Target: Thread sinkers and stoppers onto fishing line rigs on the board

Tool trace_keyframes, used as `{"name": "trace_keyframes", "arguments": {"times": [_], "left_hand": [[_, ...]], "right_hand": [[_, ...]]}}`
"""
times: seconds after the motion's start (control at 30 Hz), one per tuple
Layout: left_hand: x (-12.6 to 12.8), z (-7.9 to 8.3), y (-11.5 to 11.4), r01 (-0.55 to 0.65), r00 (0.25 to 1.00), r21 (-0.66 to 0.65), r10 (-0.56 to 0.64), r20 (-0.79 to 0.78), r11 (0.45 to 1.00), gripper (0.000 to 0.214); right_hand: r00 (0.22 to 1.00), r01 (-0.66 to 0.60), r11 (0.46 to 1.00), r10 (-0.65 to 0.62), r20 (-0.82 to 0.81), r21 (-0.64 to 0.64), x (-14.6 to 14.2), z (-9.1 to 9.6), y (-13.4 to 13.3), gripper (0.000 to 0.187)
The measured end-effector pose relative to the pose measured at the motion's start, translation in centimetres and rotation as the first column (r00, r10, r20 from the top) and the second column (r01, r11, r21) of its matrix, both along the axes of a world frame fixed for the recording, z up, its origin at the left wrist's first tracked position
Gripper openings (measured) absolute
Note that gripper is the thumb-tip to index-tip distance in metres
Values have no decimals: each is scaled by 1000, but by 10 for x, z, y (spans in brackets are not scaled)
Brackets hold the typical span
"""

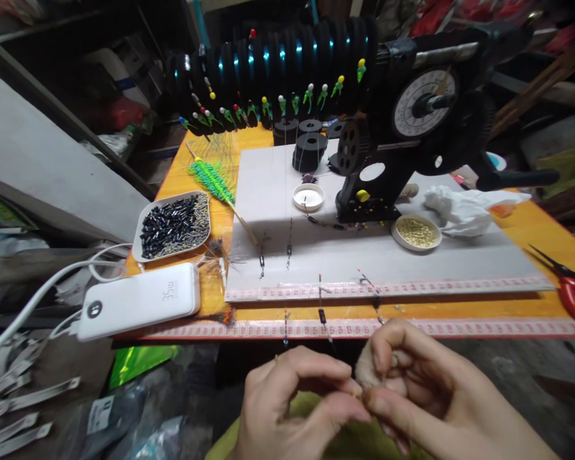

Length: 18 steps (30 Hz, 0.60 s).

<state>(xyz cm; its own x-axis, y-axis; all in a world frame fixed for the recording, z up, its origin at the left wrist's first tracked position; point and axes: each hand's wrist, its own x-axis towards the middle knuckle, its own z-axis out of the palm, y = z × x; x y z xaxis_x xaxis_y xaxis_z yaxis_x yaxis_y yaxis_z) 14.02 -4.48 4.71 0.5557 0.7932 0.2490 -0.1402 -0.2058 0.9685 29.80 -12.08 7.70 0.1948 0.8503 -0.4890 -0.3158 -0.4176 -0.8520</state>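
Note:
Low in the head view, my left hand (294,399) and my right hand (426,383) meet just in front of the table edge. The left thumb and fingertips are pinched together on something too small to make out. Touching them are the right thumb and fingers, curled closed; what they hold is hidden. A pale, fuzzy, cloth-like piece (368,367) shows at the right fingers. Close above the hands, thin lines with a small black cylinder (322,316) and a similar dark piece (377,299) cross the measuring tape (263,329) along the edge.
A black winding machine (364,172) with a dial carries a row of black spools (268,70). On the left are a tray (138,250) of small dark pieces and a white power bank (144,300). At right stand a dish (414,248) of gold bits and a red-handled cutting tool (572,297).

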Motion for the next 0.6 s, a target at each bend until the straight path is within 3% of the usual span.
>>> {"name": "trace_keyframes", "arguments": {"times": [0.1,0.2,0.43,0.6], "left_hand": [[2,8,9,14,999,172,-7,-40,985,26],[4,14,14,82,996,236,-71,-54,968,29],[4,12,21,142,990,296,-129,-64,945,27],[3,13,25,217,975,396,-179,-130,892,21]], "right_hand": [[987,-158,987,158,4,20,10,-7,-2,36],[960,-279,960,279,21,8,19,-11,-5,31],[951,-310,950,310,-6,-25,23,-8,-3,30],[958,-280,960,278,-68,-11,20,-7,1,39]]}}
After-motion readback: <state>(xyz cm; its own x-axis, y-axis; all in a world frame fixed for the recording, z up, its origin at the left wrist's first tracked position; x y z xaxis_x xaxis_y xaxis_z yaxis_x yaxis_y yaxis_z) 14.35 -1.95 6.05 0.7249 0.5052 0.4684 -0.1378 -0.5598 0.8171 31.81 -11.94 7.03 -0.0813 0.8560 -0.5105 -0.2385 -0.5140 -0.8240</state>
